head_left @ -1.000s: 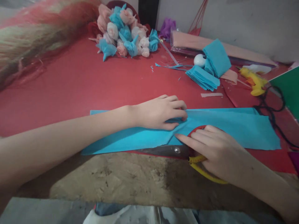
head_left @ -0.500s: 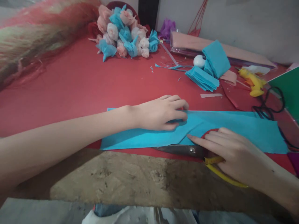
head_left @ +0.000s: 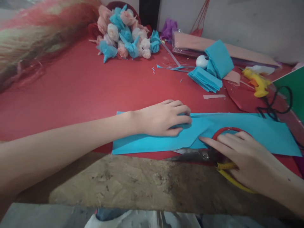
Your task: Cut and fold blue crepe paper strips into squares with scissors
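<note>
A long blue crepe paper strip [head_left: 251,129] lies across the front of the red table, with a raised fold near its middle. My left hand [head_left: 166,118] rests palm down on the paper, its fingers spread and slightly curled. To the right, my right hand [head_left: 239,152] has its fingers wrapped round the handles of the scissors [head_left: 197,155], with the index finger stretched out onto the paper. The scissor blades point left along the paper's front edge and are slightly parted, the upper one partly under the paper.
Blue, pink and white paper flowers [head_left: 127,34] are piled at the back. Folded blue paper [head_left: 205,79], a white ball [head_left: 201,61] and a yellow glue gun [head_left: 257,83] lie at the back right. A bare board edge [head_left: 114,180] runs along the front.
The blue paper has slid to the right. My right hand has moved a little right with the scissors, whose blades have parted slightly. My left hand stays pressed on the paper.
</note>
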`<state>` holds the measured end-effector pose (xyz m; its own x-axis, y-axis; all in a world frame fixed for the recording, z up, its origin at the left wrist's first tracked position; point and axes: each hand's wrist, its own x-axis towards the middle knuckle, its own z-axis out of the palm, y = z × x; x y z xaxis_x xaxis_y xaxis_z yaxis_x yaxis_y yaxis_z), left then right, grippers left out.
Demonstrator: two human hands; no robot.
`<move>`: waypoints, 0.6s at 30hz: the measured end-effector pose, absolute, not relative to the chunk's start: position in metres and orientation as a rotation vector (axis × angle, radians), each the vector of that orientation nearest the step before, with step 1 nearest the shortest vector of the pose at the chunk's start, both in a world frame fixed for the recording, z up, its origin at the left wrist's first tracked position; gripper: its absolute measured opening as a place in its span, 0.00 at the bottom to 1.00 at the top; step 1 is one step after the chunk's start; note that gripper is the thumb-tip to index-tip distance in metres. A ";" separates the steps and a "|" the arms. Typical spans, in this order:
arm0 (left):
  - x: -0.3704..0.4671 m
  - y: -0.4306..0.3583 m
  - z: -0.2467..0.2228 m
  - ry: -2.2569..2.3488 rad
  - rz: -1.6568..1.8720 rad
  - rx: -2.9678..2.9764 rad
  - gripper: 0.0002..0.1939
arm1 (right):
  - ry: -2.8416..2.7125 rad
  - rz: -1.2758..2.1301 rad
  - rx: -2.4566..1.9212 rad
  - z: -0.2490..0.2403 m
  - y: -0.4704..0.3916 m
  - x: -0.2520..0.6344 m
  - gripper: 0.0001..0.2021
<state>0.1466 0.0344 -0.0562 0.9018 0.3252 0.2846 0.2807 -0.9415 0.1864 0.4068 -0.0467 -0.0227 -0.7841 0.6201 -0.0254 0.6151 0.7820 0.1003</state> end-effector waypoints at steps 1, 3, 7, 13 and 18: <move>0.146 0.035 -0.056 0.469 0.476 2.928 0.15 | 2.910 0.140 1.013 -0.023 -0.047 0.407 0.29; 0.146 0.035 -0.056 0.465 0.479 2.931 0.16 | 2.917 0.147 1.009 -0.023 -0.047 0.407 0.29; 0.146 0.035 -0.056 0.465 0.476 2.930 0.16 | 2.938 0.165 1.000 -0.022 -0.047 0.408 0.27; 0.147 0.035 -0.055 0.478 0.462 2.927 0.16 | 2.916 0.240 0.998 -0.023 -0.046 0.412 0.20; 0.148 0.035 -0.056 0.481 0.460 2.924 0.16 | 2.917 0.204 1.012 -0.025 -0.046 0.406 0.21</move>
<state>0.1479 0.0345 -0.0560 0.9021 0.3329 0.2746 0.2892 -0.9387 0.1877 0.4062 -0.0461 -0.0245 -0.7848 0.6197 -0.0017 0.6134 0.7773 0.1398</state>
